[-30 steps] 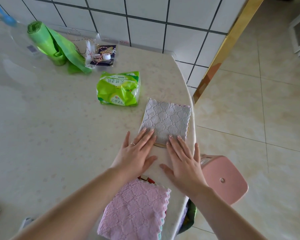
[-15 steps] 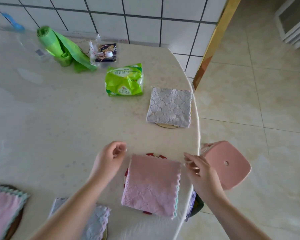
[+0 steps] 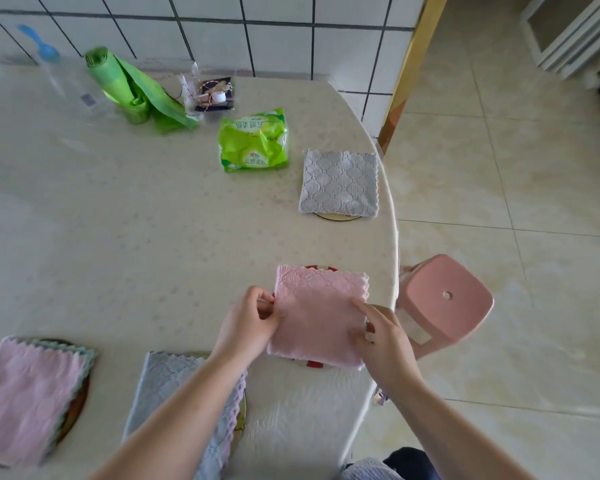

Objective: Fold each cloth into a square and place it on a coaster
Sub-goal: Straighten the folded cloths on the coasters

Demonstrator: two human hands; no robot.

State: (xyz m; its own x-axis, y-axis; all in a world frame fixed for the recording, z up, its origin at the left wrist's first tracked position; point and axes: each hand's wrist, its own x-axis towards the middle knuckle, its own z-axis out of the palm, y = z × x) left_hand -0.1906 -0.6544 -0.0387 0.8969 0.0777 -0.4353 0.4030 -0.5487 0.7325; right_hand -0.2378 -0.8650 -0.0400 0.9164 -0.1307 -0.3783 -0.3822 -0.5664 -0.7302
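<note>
Pink cloth (image 3: pixel 317 317) lies folded on a red coaster (image 3: pixel 313 364) near the counter's (image 3: pixel 118 220) right edge, coaster mostly covered. Left hand (image 3: pixel 248 322) pinches the cloth's left edge, fingers curled on it; right hand (image 3: pixel 381 336) grips the right edge, index finger laid on top. Step in hand looks like squaring and centring this cloth on its coaster. Next move likely calls for tugging the edges even, smoothing flat, then letting go. Grey cloth (image 3: pixel 340 183) already sits squared on a coaster further back; two more cloths lie on coasters near the front-left, partly blurred.
</note>
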